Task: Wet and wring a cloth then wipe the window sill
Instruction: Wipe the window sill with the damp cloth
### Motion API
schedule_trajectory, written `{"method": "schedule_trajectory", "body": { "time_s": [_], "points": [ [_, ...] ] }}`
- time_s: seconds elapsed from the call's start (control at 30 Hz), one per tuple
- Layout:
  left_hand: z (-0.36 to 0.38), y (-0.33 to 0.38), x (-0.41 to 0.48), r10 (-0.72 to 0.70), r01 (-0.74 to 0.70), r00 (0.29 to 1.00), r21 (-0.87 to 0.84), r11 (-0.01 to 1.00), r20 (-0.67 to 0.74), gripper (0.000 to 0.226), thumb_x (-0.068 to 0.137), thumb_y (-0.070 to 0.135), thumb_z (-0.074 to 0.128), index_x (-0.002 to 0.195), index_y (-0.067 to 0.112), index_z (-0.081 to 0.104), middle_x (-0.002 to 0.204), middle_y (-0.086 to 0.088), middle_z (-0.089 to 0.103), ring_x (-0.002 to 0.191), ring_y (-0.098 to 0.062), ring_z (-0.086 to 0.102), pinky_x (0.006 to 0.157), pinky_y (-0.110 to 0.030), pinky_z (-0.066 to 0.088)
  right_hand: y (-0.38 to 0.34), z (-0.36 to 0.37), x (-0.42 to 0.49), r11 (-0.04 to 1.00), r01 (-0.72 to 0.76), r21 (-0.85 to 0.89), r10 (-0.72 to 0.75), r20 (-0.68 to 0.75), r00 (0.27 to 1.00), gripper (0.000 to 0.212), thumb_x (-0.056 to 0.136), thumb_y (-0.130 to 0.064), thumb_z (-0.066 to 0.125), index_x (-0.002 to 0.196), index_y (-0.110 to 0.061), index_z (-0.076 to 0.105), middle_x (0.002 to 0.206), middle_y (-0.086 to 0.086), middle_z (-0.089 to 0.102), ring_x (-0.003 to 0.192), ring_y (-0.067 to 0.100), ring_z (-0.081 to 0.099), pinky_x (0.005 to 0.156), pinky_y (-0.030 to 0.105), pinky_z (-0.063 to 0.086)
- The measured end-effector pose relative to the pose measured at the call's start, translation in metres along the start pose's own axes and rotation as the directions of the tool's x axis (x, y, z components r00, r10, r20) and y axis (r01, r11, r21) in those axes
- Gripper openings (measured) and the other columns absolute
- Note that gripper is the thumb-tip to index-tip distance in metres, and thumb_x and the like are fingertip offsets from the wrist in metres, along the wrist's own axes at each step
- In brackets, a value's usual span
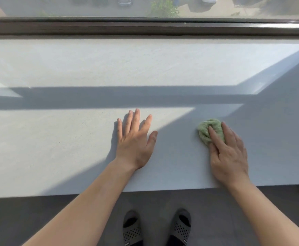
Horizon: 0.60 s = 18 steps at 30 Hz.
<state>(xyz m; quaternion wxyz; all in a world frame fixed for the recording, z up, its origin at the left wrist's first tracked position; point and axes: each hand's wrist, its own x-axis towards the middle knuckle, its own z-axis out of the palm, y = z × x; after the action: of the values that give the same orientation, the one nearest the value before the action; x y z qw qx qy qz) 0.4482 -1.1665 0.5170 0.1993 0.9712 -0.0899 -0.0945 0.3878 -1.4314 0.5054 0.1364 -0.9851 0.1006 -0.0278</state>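
Sill: the wide, pale grey window sill (74,148) ran across the whole view, crossed by bands of sunlight and shadow.
Cloth: a bunched-up light green terry cloth (209,130) lay on the sill's near right part, in shadow, touching the surface.
Right hand: the right hand (227,153) lay on top of the cloth, fingers (216,137) stretched forward over it and pressing it down; the grip was a flat press rather than a closed fist around the cloth.
Left hand: the left hand (136,142) rested palm-down on the bare sill near the middle, fingers spread, its grip released and holding nothing, well apart from the cloth.
Window: a dark brown window frame (145,28) bordered the sill's far edge, with hazy glass above it.
Floor: dark grey perforated slippers (132,228) stood on the dark floor (38,219) below the sill's front edge.
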Motion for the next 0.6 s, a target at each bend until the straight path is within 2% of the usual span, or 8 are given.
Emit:
{"method": "schedule_trajectory", "body": {
  "time_s": [0.07, 0.13, 0.2, 0.27, 0.33, 0.5, 0.53, 0.6],
  "points": [
    [0.006, 0.005, 0.003, -0.021, 0.020, 1.000, 0.033, 0.999, 0.009, 0.057, 0.102, 0.050, 0.021, 0.157, 0.033, 0.012, 0.167, -0.004, -0.008, 0.150, -0.019, -0.022, 0.116, -0.052, -0.020, -0.013, 0.004, 0.002, 0.998, -0.054, -0.010, 0.054, -0.046, 0.997, 0.051, 0.094, -0.031, 0.039, 0.145, -0.032, 0.047, 0.158, 0.006, 0.032, 0.141, 0.034, 0.029, 0.115, 0.055, 0.025],
    [0.011, 0.010, 0.007, -0.049, 0.048, 0.999, 0.088, 0.995, 0.006, 0.057, 0.102, 0.051, 0.020, 0.156, 0.035, 0.012, 0.167, -0.004, -0.008, 0.149, -0.021, -0.023, 0.114, -0.058, -0.020, -0.028, 0.011, -0.016, 0.987, 0.152, -0.043, -0.152, -0.002, 0.988, 0.053, 0.092, -0.028, 0.042, 0.145, -0.033, 0.045, 0.158, 0.005, 0.032, 0.143, 0.033, 0.028, 0.116, 0.053, 0.022],
    [0.015, 0.017, 0.012, -0.091, 0.087, 0.996, 0.123, 0.989, 0.021, 0.059, 0.101, 0.053, 0.019, 0.156, 0.035, 0.009, 0.166, -0.003, -0.012, 0.148, -0.023, -0.026, 0.111, -0.061, -0.022, -0.030, 0.014, -0.034, 0.918, 0.395, -0.042, -0.390, 0.084, 0.917, 0.053, 0.092, -0.030, 0.042, 0.145, -0.036, 0.045, 0.158, 0.003, 0.032, 0.144, 0.031, 0.029, 0.117, 0.051, 0.021],
    [0.015, 0.024, 0.017, -0.133, 0.127, 0.991, 0.142, 0.982, 0.034, 0.061, 0.100, 0.055, 0.019, 0.156, 0.035, 0.004, 0.165, -0.004, -0.017, 0.147, -0.025, -0.030, 0.110, -0.062, -0.024, -0.016, 0.010, -0.021, 0.881, 0.473, -0.007, -0.468, 0.122, 0.875, 0.050, 0.095, -0.033, 0.041, 0.144, -0.039, 0.045, 0.158, 0.001, 0.033, 0.144, 0.029, 0.030, 0.117, 0.050, 0.022],
    [0.014, 0.030, 0.025, -0.177, 0.171, 0.984, 0.129, 0.977, 0.032, 0.063, 0.100, 0.056, 0.020, 0.156, 0.035, 0.002, 0.165, -0.005, -0.018, 0.146, -0.026, -0.030, 0.110, -0.062, -0.024, -0.002, 0.003, 0.013, 0.918, 0.396, -0.013, -0.391, 0.126, 0.912, 0.049, 0.095, -0.036, 0.037, 0.144, -0.041, 0.044, 0.158, 0.000, 0.032, 0.144, 0.028, 0.029, 0.118, 0.048, 0.019],
    [0.016, 0.042, 0.046, -0.190, 0.191, 0.982, 0.088, 0.978, -0.013, 0.062, 0.099, 0.054, 0.025, 0.156, 0.036, 0.007, 0.166, -0.007, -0.013, 0.149, -0.023, -0.024, 0.113, -0.057, -0.023, 0.005, -0.007, 0.097, 1.000, 0.000, 0.005, 0.000, 0.097, 0.995, 0.049, 0.100, -0.035, 0.033, 0.149, -0.042, 0.034, 0.164, -0.003, 0.016, 0.148, 0.026, 0.013, 0.121, 0.044, 0.006],
    [0.017, 0.044, 0.051, -0.175, 0.176, 0.984, 0.084, 0.981, -0.019, 0.061, 0.099, 0.053, 0.026, 0.156, 0.036, 0.009, 0.166, -0.007, -0.012, 0.149, -0.022, -0.023, 0.114, -0.056, -0.022, -0.002, -0.004, 0.099, 1.000, -0.001, -0.003, 0.001, 0.092, 0.996, 0.049, 0.101, -0.032, 0.035, 0.149, -0.041, 0.034, 0.164, -0.003, 0.015, 0.149, 0.026, 0.012, 0.121, 0.043, 0.005],
    [0.019, 0.051, 0.061, -0.154, 0.156, 0.988, 0.089, 0.984, -0.034, 0.061, 0.099, 0.053, 0.027, 0.155, 0.035, 0.011, 0.166, -0.007, -0.010, 0.150, -0.022, -0.021, 0.115, -0.054, -0.021, -0.011, 0.001, 0.090, 0.989, 0.146, 0.000, -0.145, 0.098, 0.985, 0.051, 0.098, -0.030, 0.037, 0.148, -0.040, 0.037, 0.163, -0.001, 0.019, 0.148, 0.028, 0.016, 0.121, 0.043, 0.005]
  ]
}}
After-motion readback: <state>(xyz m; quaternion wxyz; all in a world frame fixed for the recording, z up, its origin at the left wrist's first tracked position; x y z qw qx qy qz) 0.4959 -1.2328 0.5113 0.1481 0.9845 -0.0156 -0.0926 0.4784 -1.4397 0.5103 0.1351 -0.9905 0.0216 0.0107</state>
